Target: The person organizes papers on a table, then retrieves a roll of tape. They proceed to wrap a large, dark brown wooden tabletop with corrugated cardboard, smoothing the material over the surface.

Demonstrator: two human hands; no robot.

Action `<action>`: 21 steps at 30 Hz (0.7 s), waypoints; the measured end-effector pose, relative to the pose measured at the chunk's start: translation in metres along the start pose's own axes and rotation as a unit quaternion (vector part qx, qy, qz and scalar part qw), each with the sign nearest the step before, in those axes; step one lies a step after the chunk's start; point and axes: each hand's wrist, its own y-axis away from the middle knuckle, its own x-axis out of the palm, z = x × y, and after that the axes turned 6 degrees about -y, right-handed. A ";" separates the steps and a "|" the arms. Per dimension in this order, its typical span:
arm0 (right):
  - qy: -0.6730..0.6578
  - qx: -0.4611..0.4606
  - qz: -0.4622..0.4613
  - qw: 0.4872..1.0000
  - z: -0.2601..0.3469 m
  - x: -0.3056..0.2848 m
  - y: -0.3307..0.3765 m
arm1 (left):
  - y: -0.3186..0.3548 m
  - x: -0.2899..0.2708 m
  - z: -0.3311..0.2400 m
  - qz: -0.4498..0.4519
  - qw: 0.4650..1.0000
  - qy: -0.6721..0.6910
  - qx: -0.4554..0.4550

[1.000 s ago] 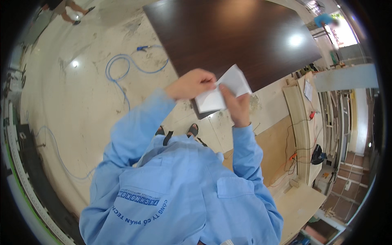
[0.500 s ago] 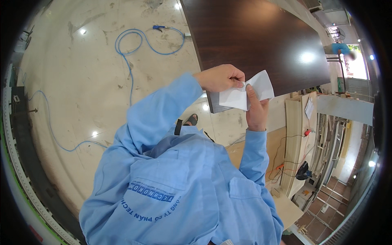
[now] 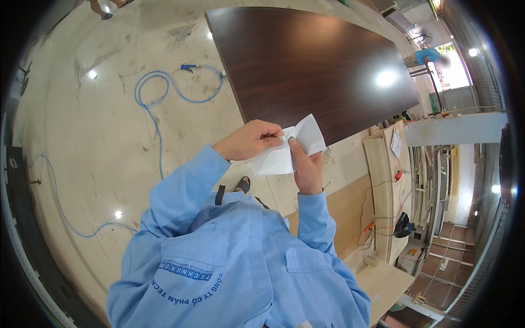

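Holding a folded white paper sheet (image 3: 290, 151) in mid-air, chest height, just above the near edge of a big dark brown wooden panel (image 3: 311, 65) that lies flat on the floor. Left hand (image 3: 250, 140) pinches the sheet's left upper edge, fingers curled over thumb. Right hand (image 3: 307, 167) grips the sheet from below, thumb pressed up along the crease, remaining fingers behind the paper and hidden. Both hands closed on the sheet, close together, nearly touching at the fold. Sheet bent into a shallow V, right flap pointing far-right over the panel corner. Light blue work shirt sleeves (image 3: 186, 188) come up from the near edge. One dark sandal (image 3: 242, 185) visible on the floor directly below the hands. Pale polished floor (image 3: 98, 131), scuffed, reflecting ceiling lights. Blue hose (image 3: 158, 93) coiled left of the panel, running near-left across the floor. Right side: light wooden boards (image 3: 383, 180) stacked on edge, red cable (image 3: 383, 188) draped over them. Far right, another person in a blue top (image 3: 429, 54), well apart.
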 end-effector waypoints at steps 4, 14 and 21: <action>0.003 -0.003 0.005 1.000 -0.001 -0.003 0.002 | 0.000 -0.004 -0.004 0.034 0.999 0.014 -0.003; -0.194 0.032 -0.051 0.979 0.000 -0.007 0.004 | 0.000 0.002 -0.006 0.041 0.993 0.109 0.038; -0.119 -0.112 -0.124 0.979 0.008 -0.021 -0.009 | 0.003 0.022 0.010 -0.056 0.994 0.090 -0.029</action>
